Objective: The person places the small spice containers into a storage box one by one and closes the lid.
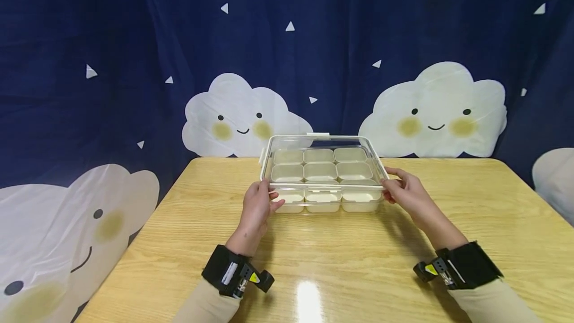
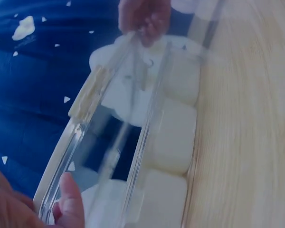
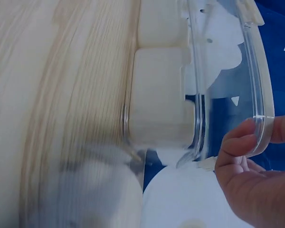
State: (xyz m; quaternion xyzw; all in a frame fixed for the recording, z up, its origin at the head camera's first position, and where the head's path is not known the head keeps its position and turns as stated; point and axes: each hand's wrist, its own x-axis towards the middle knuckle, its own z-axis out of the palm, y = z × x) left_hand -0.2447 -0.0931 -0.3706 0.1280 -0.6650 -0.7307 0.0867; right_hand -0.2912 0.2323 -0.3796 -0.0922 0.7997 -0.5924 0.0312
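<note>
A clear lid with a white rim (image 1: pixel 287 185) is held over a clear storage box (image 1: pixel 306 213). The left hand (image 1: pixel 255 211) grips the lid's near left corner. At the near right corner, the right hand (image 1: pixel 408 193) pinches the rim between thumb and fingers. Both wrist views show a gap between the lid's edge (image 3: pixel 263 76) and the box wall below. Inside the box, several cream-white small bins (image 1: pixel 323 203) stand in rows, seen through the lid. White clips (image 2: pixel 88 92) sit along the lid's edge. Part of the left hand is cut off in the left wrist view.
The box stands on a light wooden table (image 1: pixel 336 263), near its far edge. Behind the table hangs a dark blue curtain (image 1: pixel 269 54) printed with smiling clouds (image 1: pixel 435 113) and small white triangles. Each wrist wears a black strap (image 1: pixel 468 265) with a small camera.
</note>
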